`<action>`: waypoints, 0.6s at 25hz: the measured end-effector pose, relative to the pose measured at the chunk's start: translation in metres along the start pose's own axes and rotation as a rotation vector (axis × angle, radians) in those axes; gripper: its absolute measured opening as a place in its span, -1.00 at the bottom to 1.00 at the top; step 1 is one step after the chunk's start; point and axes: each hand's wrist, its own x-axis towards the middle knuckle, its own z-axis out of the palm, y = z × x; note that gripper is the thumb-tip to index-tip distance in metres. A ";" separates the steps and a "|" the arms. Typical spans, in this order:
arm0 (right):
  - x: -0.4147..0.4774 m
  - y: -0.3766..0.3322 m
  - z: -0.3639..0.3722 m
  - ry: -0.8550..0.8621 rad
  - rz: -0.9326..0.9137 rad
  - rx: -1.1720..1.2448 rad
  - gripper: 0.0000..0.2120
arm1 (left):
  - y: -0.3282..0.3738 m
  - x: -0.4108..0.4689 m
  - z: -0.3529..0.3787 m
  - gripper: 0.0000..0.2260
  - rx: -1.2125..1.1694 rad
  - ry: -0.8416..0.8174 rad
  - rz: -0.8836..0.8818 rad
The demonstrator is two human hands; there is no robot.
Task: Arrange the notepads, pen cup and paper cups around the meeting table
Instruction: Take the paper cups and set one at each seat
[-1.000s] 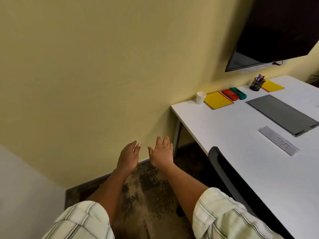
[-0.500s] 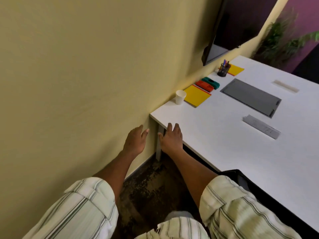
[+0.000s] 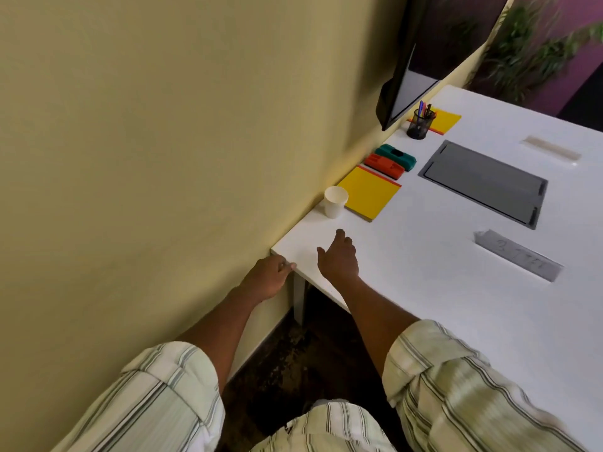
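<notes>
Paper cup (image 3: 335, 201) stands near the table (image 3: 424, 288) corner by the wall, notepad (image 3: 370, 193) just beside it at three o'clock; right hand (image 3: 339, 259), open and empty, reaches toward it, left hand (image 3: 269, 277) loosely curled, empty; next, probably, grasping the cup

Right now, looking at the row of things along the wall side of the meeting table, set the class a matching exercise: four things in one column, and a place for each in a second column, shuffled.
Things
1. paper cup
2. nearer yellow notepad
3. pen cup
4. red eraser

Places
A. just under the wall screen, in front of the far yellow notepad
B. nearest the table corner and the hands
C. beside the green eraser
D. between the paper cup and the erasers

Pairs: 1-B, 2-D, 3-A, 4-C
</notes>
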 end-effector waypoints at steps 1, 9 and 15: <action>0.021 0.001 0.001 -0.001 -0.008 -0.007 -0.39 | 0.004 0.021 -0.004 -0.71 -0.002 -0.010 -0.007; 0.158 0.023 -0.013 -0.022 -0.016 0.065 -0.32 | 0.042 0.127 -0.008 -0.57 -0.127 0.179 -0.014; 0.193 0.038 0.006 -0.145 -0.115 -0.050 -0.46 | 0.044 0.169 0.009 -0.28 0.012 -0.009 -0.008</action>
